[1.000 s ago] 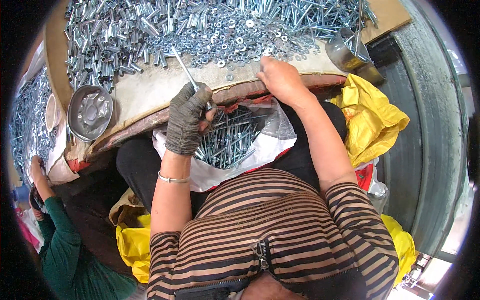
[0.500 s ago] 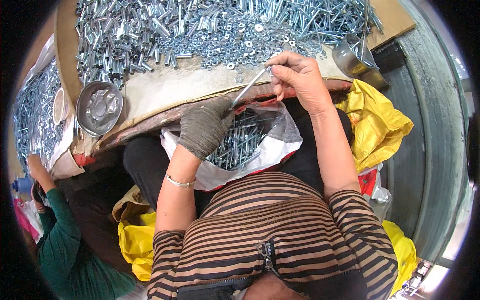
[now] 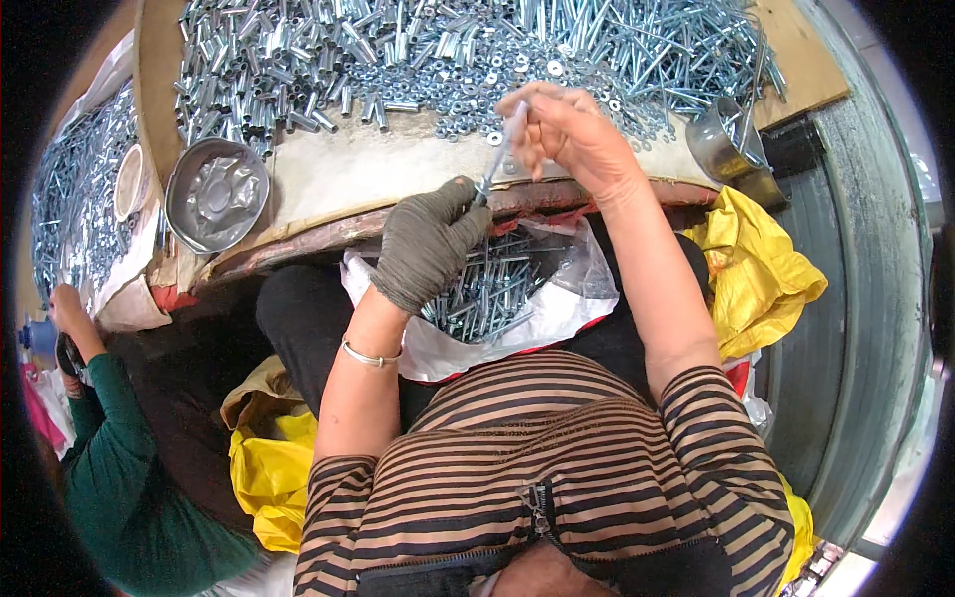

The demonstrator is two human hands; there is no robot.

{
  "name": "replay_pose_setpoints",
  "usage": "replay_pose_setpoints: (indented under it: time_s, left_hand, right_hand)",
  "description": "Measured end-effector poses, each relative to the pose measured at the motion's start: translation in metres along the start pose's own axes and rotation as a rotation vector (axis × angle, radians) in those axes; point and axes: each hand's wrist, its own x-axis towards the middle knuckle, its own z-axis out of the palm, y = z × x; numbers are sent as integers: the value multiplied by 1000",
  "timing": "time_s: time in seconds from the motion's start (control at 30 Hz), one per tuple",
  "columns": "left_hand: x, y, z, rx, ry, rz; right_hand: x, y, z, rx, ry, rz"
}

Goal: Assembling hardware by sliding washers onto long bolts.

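- A worker in a striped top sits with an open white plastic bag (image 3: 403, 350) in the lap, a heap of bolts (image 3: 482, 298) showing in its mouth.
- Just above the bag, the left hand (image 3: 430, 247), in a grey glove that leaves fingertips bare, pinches a slim metal rod (image 3: 504, 147) between thumb and fingers; the rod slants up and away from the bag.
- Farther beyond the bag, the bare right hand (image 3: 569, 134) curls its fingers at the rod's upper end; motion blurs them, and whether they touch the rod cannot be told.
- A bracelet (image 3: 370, 356) circles the left wrist, beside the bag's left edge.
- Beyond the bag, a cloth-covered worktable (image 3: 333, 154) bears metal tubes (image 3: 259, 75) to the left, washers (image 3: 554, 68) in the middle and long bolts (image 3: 657, 60) to the right.
- Left of the bag, a round metal bowl (image 3: 177, 207) rests at the table's edge; right of it, a metal cup (image 3: 708, 151) holds bolts.
- A yellow sack (image 3: 756, 289) lies crumpled to the bag's right.
- Far left of the bag, a co-worker in a green sleeve (image 3: 119, 438) reaches toward another metal pile (image 3: 85, 189).
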Motion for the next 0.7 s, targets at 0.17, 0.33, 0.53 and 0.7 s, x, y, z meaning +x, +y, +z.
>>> replay_pose_setpoints:
  time_s: [0.17, 0.33, 0.53, 0.7]
  left_hand:
    - [15, -6, -9, -623, 81, -230]
    - [8, -40, -19, 168, 274, 355]
    - [7, -20, 0, 26, 221, -64]
    - [-2, -1, -5, 312, -35, -126]
  right_hand:
    - [42, 44, 4, -1598, 220, -230]
    - [57, 67, 33, -1763, 256, -239]
    - [26, 17, 37, -343, 439, -64]
    - [-5, -8, 20, -196, 310, -61]
